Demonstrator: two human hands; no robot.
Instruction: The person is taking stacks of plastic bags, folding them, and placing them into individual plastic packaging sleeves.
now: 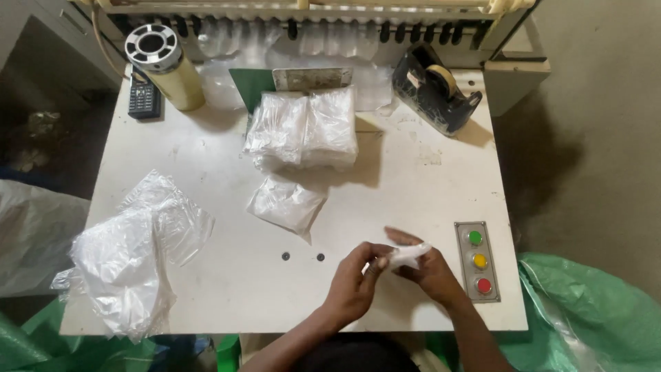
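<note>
My left hand [356,279] and my right hand [428,270] meet over the front of the white worktable [227,275], both pinching a small white folded piece of plastic [407,255] between the fingers. Ahead of them lies a small flat clear plastic bag [286,204]. Farther back a thick stack of clear plastic bags [303,129] rests against a green and metal stop.
A crumpled heap of clear plastic bags [131,258] sits at the table's left front. A panel with green, yellow and red buttons [478,261] is by my right hand. A tape dispenser [435,89], a cream flask [165,65] and a phone [144,98] stand at the back. Green sacking [592,310] hangs at right.
</note>
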